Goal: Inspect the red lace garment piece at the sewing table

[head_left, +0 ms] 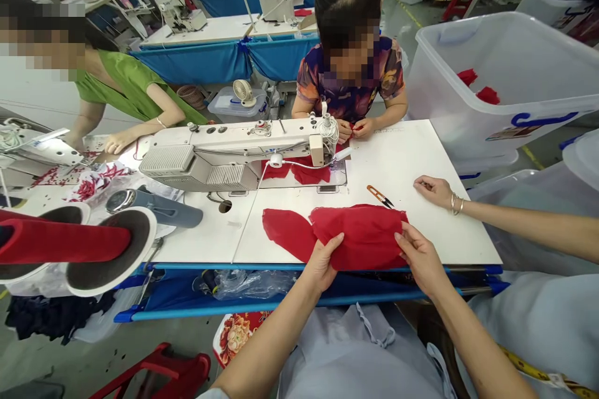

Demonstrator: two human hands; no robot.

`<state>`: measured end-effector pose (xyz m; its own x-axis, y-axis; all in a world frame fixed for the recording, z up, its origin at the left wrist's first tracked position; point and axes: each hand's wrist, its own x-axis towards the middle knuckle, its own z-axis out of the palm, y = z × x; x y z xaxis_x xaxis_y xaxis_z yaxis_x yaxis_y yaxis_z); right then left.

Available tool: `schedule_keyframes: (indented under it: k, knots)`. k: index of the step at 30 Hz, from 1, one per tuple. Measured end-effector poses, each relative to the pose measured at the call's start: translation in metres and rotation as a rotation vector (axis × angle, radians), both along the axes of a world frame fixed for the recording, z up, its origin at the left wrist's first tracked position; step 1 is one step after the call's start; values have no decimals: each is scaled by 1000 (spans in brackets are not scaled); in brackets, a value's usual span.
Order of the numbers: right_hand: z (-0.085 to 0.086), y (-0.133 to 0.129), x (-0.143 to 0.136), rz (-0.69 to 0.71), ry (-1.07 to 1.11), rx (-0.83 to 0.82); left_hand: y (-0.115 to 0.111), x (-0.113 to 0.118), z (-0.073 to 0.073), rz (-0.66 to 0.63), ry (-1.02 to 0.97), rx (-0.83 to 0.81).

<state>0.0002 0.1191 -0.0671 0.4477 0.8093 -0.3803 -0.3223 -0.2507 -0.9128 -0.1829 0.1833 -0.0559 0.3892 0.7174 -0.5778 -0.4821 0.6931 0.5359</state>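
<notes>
A red fabric piece [362, 234] is stretched between my two hands at the near edge of the white sewing table [449, 224]. My left hand [322, 262] pinches its lower left side, thumb on top. At the right end, my right hand [418, 252] grips the edge between thumb and fingers. Another red fabric piece [287, 230] lies flat on the table, partly under the held one. Just beyond the cloth lie orange-handled thread snips [380, 196], touched by neither hand.
A sewing machine [243, 149] stands across the table, with a co-worker's hands [355, 129] behind it. Another person's hand [433, 190] rests at right. A grey-blue bottle [156, 209] lies left, near red thread cones [65, 240]. A large clear bin [505, 93] stands at right.
</notes>
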Motion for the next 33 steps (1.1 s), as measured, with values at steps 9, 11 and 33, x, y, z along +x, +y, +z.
schedule_keyframes:
  k: [9,11,33]
  knots:
    - [-58,4,10,-102,-390,-220,-8,-6,-36,63,182,-169]
    - [-63,5,10,-114,-438,-256,-8,-6,-34,78,221,-170]
    - [-72,1,30,-193,-527,-194,-27,7,-40,6,375,68]
